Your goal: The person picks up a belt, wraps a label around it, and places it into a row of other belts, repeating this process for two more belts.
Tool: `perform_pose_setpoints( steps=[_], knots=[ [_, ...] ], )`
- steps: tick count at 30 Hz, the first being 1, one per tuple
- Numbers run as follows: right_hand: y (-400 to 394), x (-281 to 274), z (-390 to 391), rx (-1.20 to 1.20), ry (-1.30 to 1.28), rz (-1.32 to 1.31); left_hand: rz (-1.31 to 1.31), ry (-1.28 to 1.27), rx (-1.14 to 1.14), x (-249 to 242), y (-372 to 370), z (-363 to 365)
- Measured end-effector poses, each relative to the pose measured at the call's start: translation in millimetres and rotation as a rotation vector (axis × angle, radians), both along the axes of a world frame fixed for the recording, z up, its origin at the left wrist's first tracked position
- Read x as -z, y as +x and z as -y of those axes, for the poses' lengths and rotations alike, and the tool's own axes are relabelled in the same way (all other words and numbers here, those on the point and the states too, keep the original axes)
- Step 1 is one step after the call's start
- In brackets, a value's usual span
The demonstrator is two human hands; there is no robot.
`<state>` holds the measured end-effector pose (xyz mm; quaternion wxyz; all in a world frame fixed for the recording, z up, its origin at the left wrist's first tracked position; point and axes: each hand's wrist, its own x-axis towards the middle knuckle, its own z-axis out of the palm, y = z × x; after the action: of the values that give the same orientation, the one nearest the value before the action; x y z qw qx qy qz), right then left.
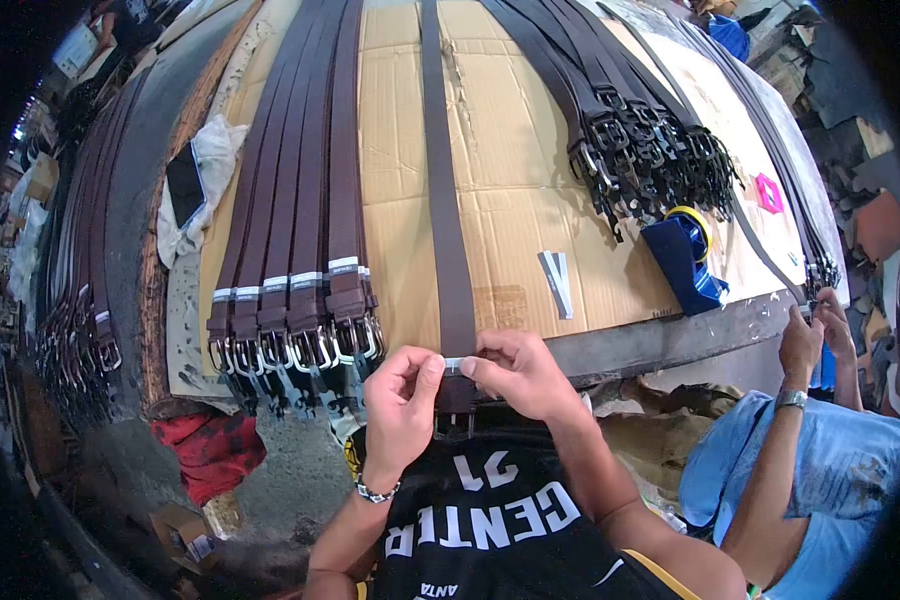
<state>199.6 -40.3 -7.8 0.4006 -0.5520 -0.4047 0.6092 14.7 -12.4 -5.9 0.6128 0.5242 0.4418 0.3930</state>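
Observation:
A brown belt (448,200) runs down the middle of the cardboard to the table's near edge. Across it, near its buckle end, lies a narrow white label strip (453,364). My left hand (405,400) is closed at the strip's left end, thumb and fingers pinching the belt's edge. On the other side my right hand (520,375) presses its thumb on the strip's right end, fingers curled round the belt's edge. Below my hands the buckle (456,420) hangs over the edge, partly dark against the shirt.
Brown belts with white labels (295,200) lie left. Black-looking belts (650,140) with buckles lie right, near a blue tape dispenser (678,265), loose label strips (555,284) and a pink item (768,193). A co-worker's hands (815,335) hold a belt at far right.

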Motion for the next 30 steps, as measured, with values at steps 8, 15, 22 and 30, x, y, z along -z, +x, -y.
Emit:
perform_pose_setpoints(
  steps=[8, 15, 22, 30],
  knots=[
    [-10, 8, -1, 0.044, 0.107, -0.016, -0.02, -0.013, 0.015, 0, -2, 1],
    [0, 11, 0, -0.023, 0.01, -0.073, -0.043, -0.006, 0.011, -2, -1, -1],
    [-7, -4, -4, 0.012, 0.047, -0.15, -0.014, -0.014, 0.034, -2, 1, -1],
    [7, 11, -4, -0.065, 0.003, -0.279, -0.022, -0.018, 0.012, 6, -3, -2]
  ],
)
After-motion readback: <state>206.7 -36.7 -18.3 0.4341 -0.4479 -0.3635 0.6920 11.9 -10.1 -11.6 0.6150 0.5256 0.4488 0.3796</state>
